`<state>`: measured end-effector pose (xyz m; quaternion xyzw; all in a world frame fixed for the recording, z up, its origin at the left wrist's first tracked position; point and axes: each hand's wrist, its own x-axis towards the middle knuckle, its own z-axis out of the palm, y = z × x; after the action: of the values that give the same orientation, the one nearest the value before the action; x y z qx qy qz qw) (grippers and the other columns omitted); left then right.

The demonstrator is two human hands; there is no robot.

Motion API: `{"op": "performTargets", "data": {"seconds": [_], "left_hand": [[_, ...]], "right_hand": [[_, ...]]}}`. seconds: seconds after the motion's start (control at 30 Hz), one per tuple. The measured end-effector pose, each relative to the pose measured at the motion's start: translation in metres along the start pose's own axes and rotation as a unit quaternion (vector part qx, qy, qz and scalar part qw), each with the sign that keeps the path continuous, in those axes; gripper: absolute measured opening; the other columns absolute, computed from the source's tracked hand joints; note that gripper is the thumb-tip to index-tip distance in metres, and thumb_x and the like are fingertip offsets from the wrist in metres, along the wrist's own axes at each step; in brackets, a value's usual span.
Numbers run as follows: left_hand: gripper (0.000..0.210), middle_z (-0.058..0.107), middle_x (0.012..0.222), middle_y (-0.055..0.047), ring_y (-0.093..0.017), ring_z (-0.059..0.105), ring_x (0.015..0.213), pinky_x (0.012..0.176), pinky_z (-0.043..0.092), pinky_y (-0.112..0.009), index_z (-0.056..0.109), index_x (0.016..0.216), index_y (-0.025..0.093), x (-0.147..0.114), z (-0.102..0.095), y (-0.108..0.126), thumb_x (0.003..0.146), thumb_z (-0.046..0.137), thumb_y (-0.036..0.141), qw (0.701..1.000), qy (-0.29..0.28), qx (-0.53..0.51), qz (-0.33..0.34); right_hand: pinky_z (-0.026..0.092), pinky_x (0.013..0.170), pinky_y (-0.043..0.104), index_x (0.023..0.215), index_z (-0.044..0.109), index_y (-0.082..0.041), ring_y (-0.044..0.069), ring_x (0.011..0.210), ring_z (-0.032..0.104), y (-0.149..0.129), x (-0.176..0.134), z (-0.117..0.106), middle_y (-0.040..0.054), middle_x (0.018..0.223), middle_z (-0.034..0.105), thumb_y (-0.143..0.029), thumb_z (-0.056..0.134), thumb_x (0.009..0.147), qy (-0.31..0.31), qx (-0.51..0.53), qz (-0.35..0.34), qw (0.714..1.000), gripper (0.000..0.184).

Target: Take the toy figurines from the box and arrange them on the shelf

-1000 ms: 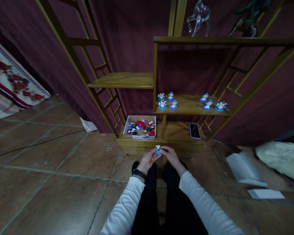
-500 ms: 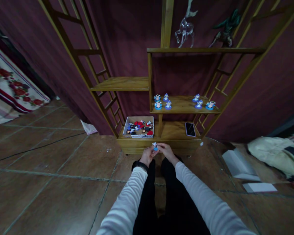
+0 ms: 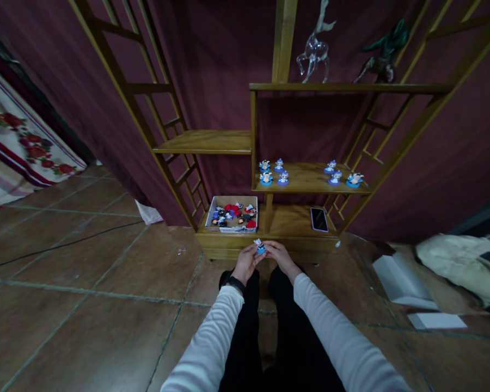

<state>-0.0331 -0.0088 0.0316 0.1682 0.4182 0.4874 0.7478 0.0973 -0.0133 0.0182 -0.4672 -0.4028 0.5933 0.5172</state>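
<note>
Between my two hands is a small toy figurine [image 3: 259, 246] with a blue base and a white and dark body. My left hand [image 3: 246, 262] pinches it from the left, and my right hand [image 3: 280, 255] has its fingertips on the right side. Both hands are in front of the lowest board of a wooden shelf unit [image 3: 228, 239]. Just beyond them, an open cardboard box [image 3: 233, 229] holds several loose figurines in red, black, white and blue. Several similar figurines [image 3: 283, 178] on blue and purple bases stand on the shelf above, in a left and a right group.
A phone [image 3: 319, 219] lies on the bottom board at the right. On the top shelf stand a clear glass deer [image 3: 316, 51] and a dark green statue [image 3: 386, 54]. White box pieces [image 3: 404, 283] and a cream cloth bag [image 3: 461, 264] lie on the floor at the right.
The figurine has tilted slightly between my fingers, and both hands still hold it. The view has shifted a little, so the shelf appears slightly further right and lower.
</note>
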Motion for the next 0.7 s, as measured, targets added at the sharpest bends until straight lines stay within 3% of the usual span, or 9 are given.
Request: {"op": "performTargets", "data": {"seconds": [0.23,0.53,0.7], "left_hand": [[0.007,0.065,0.068,-0.008,-0.011,0.062,0.055,0.059,0.055,-0.023,0.062,0.082,0.008,0.0046,0.0037,-0.0019,0.075,0.062,0.008,0.999,0.034,0.014,0.023],[0.013,0.069,0.080,-0.010,-0.012,0.066,0.069,0.075,0.054,-0.026,0.064,0.087,0.008,0.0073,-0.0019,-0.0064,0.075,0.060,0.008,0.999,-0.040,-0.012,0.023],[0.020,0.069,0.083,-0.009,-0.013,0.066,0.072,0.074,0.054,-0.024,0.065,0.089,0.009,0.0044,-0.0032,-0.0093,0.070,0.067,0.009,0.997,-0.059,0.018,0.042]], "right_hand": [[0.050,0.075,0.034,0.085,0.068,-0.017,0.018,0.076,0.064,-0.0028,-0.0002,-0.0005,0.0058,0.087,0.070,-0.041,0.072,0.057,-0.009,0.020,0.015,1.000,0.037],[0.048,0.074,0.031,0.084,0.068,-0.020,0.018,0.078,0.063,0.0055,0.0068,-0.0059,0.0034,0.088,0.069,-0.038,0.074,0.058,-0.014,0.064,0.009,0.998,0.032],[0.047,0.073,0.030,0.084,0.068,-0.020,0.016,0.077,0.062,0.0043,0.0038,-0.0037,0.0027,0.088,0.069,-0.036,0.074,0.058,-0.019,0.057,0.007,0.998,0.031]]}}
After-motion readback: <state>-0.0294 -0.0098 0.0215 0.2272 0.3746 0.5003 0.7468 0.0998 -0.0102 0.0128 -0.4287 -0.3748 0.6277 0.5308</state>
